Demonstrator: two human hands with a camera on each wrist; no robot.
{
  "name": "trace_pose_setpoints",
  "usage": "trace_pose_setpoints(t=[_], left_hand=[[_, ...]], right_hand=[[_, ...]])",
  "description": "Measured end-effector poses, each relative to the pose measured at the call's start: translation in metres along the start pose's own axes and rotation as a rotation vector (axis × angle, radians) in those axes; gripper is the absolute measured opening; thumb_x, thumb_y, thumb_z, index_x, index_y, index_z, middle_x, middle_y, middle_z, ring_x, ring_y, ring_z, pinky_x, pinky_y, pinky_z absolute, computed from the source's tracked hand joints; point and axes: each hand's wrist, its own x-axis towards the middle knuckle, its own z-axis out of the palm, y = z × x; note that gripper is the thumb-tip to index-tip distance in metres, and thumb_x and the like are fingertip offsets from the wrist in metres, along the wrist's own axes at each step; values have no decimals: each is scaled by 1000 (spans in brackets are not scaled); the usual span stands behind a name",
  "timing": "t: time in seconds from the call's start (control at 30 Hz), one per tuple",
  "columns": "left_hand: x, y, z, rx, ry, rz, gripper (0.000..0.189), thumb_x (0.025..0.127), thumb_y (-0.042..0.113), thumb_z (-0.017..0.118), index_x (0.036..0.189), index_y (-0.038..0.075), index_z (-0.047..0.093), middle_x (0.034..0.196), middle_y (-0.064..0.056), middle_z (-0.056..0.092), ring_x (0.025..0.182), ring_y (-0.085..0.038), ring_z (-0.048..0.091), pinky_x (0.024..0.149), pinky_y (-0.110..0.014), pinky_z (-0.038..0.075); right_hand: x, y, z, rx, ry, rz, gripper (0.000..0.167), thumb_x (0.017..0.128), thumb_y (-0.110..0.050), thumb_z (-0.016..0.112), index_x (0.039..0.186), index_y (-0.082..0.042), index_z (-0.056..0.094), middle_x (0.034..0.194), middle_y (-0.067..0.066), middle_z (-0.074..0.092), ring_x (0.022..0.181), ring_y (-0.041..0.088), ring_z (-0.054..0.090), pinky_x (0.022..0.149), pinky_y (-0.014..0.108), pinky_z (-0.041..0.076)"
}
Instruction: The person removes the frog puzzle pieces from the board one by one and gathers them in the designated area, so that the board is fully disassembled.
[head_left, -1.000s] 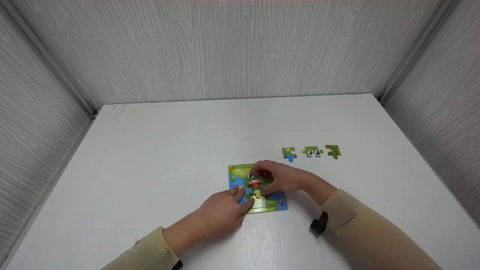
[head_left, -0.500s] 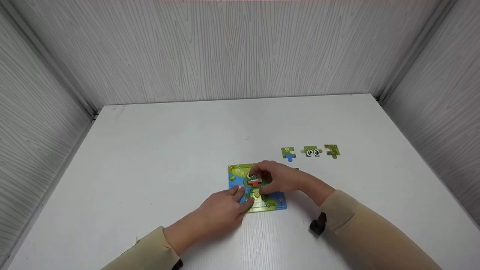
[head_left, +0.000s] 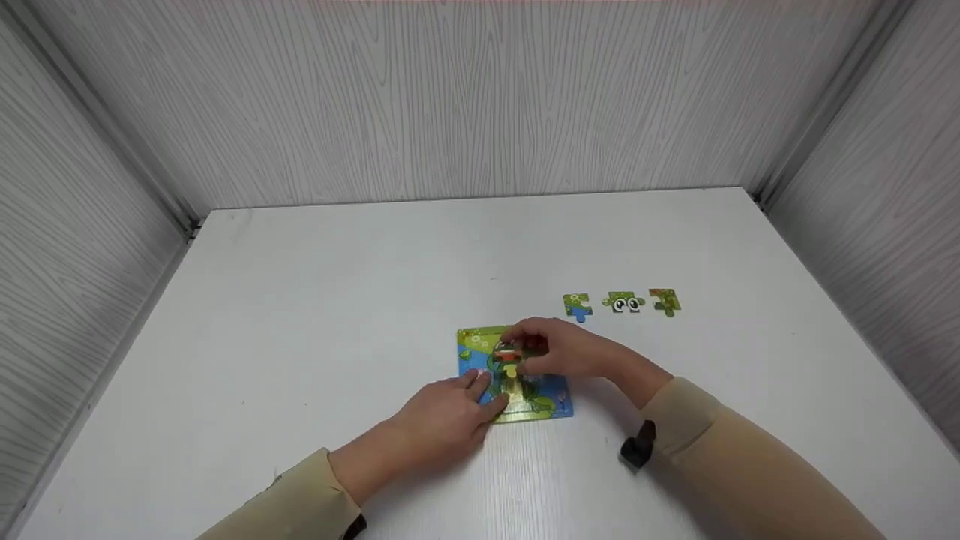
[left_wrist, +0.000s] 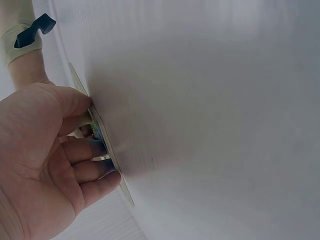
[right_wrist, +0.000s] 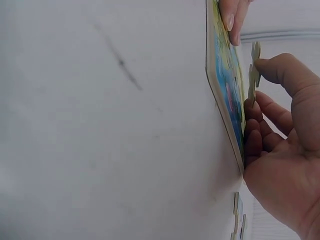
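Note:
A square frog jigsaw puzzle board (head_left: 556,397) lies on the white table. My left hand (head_left: 442,420) rests on its lower left part, with fairly straight fingers pressing on it; in the left wrist view the fingertips (left_wrist: 111,179) are at the board's edge. Above the board, my right hand (head_left: 562,349) pinches a jigsaw piece (head_left: 508,355) showing the frog's red mouth. The right wrist view has this piece (right_wrist: 254,75) edge-on between thumb and forefinger, raised off the board, while the other fingers curl close to the board's surface. My right hand covers the board's upper right part.
Three loose jigsaw pieces lie in a row beyond the board to the right: a green and blue one (head_left: 577,307), one with the frog's eyes (head_left: 624,304) and a green-brown one (head_left: 664,301). Grained panels (head_left: 480,97) wall the table at the back and sides.
The right hand has lifted the mouth piece slightly, and it now stands higher over the board and a little farther from me. The left hand has stayed in place.

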Motion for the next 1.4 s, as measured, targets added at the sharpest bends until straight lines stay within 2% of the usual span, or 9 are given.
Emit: trace_pose_setpoints(t=[0.27,0.43,0.7,1.0,1.27,1.4], left_hand=[[-2,-1,-3,-1,23,23,42,110,29,56,150,18,64,152,-20,58,140,-35,57,111,-41,50],[-3,-1,-4,-15,3,11,42,111,30,54,151,19,63,154,-19,57,141,-35,56,111,-42,51],[-3,-2,2,-19,-4,8,42,112,30,53,151,21,63,153,-18,58,141,-34,56,111,-41,51],[-5,-2,4,-48,-22,0,43,112,29,53,153,21,61,155,-19,55,144,-35,53,114,-44,48],[-5,-1,6,-40,-30,-8,43,112,31,53,153,23,61,157,-17,54,145,-33,51,114,-45,47],[-5,-1,5,-47,-50,-16,44,112,32,52,155,23,59,159,-16,52,148,-32,49,116,-46,45]], right_hand=[[0,-2,-5,48,-3,-12,47,99,-25,77,142,-15,65,119,2,66,108,21,57,97,38,49],[0,-6,-6,88,9,-38,47,99,-24,76,143,-13,64,118,2,67,106,21,59,95,37,51],[-4,-16,-15,56,51,-108,43,98,-23,74,140,-14,67,118,2,69,106,22,62,95,41,54],[-28,-22,-41,-5,111,-141,40,97,-23,78,136,-18,69,119,0,70,108,22,63,93,43,53],[-60,-7,-63,-77,188,-102,43,97,-23,80,139,-17,69,123,0,72,109,23,63,92,43,54],[-75,3,-73,-107,230,-65,45,96,-21,81,140,-15,68,124,-3,71,110,22,63,91,37,54]])
